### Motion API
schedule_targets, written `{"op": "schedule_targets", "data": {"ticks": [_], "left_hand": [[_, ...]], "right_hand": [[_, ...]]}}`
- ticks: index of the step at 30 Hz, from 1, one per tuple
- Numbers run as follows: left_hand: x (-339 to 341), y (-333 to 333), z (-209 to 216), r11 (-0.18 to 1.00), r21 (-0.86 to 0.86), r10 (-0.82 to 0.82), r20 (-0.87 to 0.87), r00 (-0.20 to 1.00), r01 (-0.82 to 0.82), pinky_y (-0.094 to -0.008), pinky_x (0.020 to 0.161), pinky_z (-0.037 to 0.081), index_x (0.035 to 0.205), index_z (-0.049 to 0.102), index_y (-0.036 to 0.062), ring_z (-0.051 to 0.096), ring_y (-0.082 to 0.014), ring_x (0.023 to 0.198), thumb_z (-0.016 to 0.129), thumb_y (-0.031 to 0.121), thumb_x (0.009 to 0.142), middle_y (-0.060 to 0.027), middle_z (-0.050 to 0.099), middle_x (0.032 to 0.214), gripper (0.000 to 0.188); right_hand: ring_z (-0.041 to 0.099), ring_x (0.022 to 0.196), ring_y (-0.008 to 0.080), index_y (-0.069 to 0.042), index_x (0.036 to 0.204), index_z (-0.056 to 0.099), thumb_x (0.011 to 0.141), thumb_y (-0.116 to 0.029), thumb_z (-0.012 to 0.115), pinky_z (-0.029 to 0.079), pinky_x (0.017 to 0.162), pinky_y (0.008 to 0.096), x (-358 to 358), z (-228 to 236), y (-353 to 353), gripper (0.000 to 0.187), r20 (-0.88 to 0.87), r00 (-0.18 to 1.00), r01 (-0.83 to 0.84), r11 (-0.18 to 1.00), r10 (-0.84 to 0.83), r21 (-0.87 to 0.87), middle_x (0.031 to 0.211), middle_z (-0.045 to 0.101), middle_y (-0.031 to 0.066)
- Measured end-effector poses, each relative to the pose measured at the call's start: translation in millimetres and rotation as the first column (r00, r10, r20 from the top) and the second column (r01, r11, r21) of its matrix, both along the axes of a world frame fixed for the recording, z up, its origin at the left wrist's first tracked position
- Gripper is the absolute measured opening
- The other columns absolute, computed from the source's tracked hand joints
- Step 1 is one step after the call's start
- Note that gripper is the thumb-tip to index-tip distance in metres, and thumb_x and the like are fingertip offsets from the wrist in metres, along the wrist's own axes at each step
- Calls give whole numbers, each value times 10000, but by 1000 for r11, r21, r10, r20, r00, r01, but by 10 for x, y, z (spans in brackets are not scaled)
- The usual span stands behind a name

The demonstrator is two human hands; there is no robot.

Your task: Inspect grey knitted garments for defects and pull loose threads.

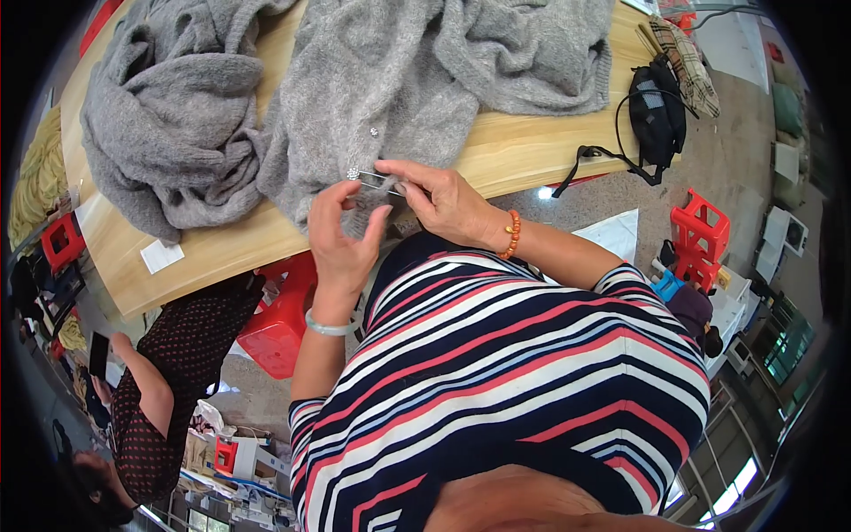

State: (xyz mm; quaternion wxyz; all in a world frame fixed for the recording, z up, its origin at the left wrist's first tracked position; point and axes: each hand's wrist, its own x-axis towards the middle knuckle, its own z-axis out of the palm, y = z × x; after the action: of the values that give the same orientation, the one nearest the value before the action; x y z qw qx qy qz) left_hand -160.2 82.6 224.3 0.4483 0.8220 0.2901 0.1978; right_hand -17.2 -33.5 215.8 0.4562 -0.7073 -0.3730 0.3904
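Note:
A grey knit cardigan point(355, 80) lies across the table edge in front of me. It has sparkly round buttons; one button point(353, 174) is right at my fingertips and another button point(373, 131) sits farther up. My right hand point(448, 202) pinches a thin metal tool point(377, 176) with slim prongs, whose tip points at the nearer button. Beside that button, my left hand point(339, 235) has its thumb and index finger spread apart, the index fingertip close to the knit. Whether its other fingers touch the cloth is hidden.
A bunched grey knit garment point(177, 106) covers the left of the wooden table point(532, 146), near a white paper tag point(162, 256). A black pouch with straps point(656, 115) lies at the right edge. A co-worker point(191, 355) stands at left, beside a red stool point(279, 328).

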Motion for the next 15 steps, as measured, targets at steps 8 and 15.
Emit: {"op": "schedule_targets", "data": {"ticks": [8,15], "left_hand": [[14,-35,-212,987,159,14,118,993,-32,-292,708,460,946,632,15,569,-195,724,696,-28,775,-75,621,819,188],[-44,-5,-302,971,-149,195,26,980,-189,-228,669,444,936,623,5,542,-100,746,646,16,869,-35,601,833,71]], "right_hand": [[524,572,146,-81,1339,498,910,-23,518,446,580,296,-56,78,-18,434,44,998,36,999,-35,-15,667,550,107],[491,533,114,-45,1226,542,917,-35,521,413,539,275,-91,-8,-78,309,-20,993,112,993,-112,-25,597,522,63]]}}
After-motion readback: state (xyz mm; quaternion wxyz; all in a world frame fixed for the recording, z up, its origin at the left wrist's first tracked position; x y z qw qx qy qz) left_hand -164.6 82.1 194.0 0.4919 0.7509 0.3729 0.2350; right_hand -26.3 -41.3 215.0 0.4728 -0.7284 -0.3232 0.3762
